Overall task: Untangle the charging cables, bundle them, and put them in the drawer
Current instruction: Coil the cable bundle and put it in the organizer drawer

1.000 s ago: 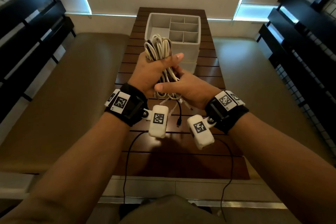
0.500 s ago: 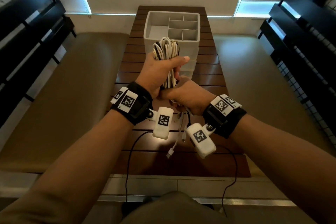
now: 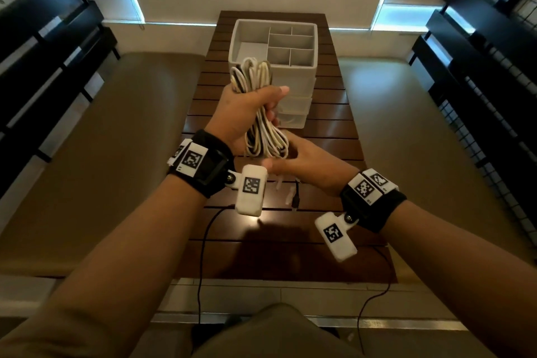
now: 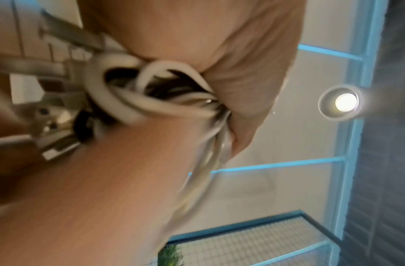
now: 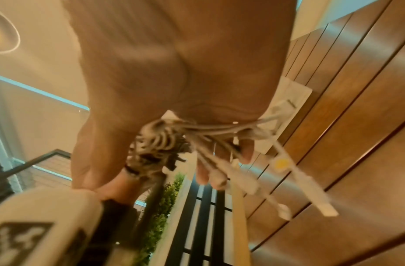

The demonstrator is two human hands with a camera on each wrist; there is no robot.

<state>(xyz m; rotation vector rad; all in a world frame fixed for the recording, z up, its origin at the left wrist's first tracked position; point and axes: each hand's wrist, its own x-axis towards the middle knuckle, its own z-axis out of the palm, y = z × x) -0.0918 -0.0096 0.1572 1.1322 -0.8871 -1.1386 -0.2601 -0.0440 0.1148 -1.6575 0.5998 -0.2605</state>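
White organizer (image 3: 302,78) sits on the slatted wood table (image 3: 328,125), drawers closed and what's in the top compartments is hard to make out. Left hand (image 3: 244,116) clenches the cable bundle (image 3: 255,90) upright above the table, right hand (image 3: 305,166) holds its loose ends underneath.

White, cream and black cables (image 3: 255,102); pale grey organiser (image 3: 293,73); dark brown slatted table (image 3: 328,131); black wristbands (image 3: 212,166) with black-and-white square codes.
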